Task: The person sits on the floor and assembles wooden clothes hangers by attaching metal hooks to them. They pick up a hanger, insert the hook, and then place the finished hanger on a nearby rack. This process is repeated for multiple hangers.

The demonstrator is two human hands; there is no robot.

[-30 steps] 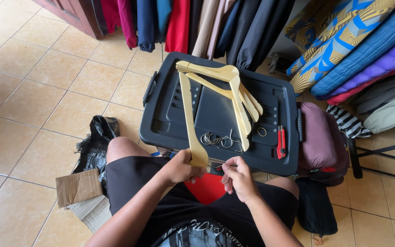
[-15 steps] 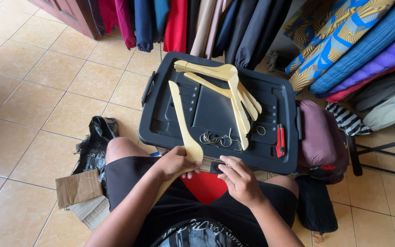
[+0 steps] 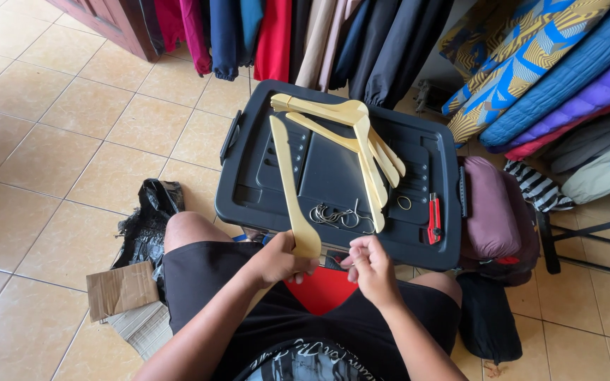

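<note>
A seated person's left hand (image 3: 277, 259) grips one loose wooden hanger arm (image 3: 289, 185) over a black bin lid (image 3: 248, 197). The right hand (image 3: 370, 267) fingers pinch something small. Finished wooden hangers (image 3: 361, 141) lie stacked; metal hooks (image 3: 333, 215) remain unfitted.

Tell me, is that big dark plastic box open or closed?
Closed. The lid sits flat on the box, and wooden hangers, metal hooks and a red cutter lie on top of it.
</note>
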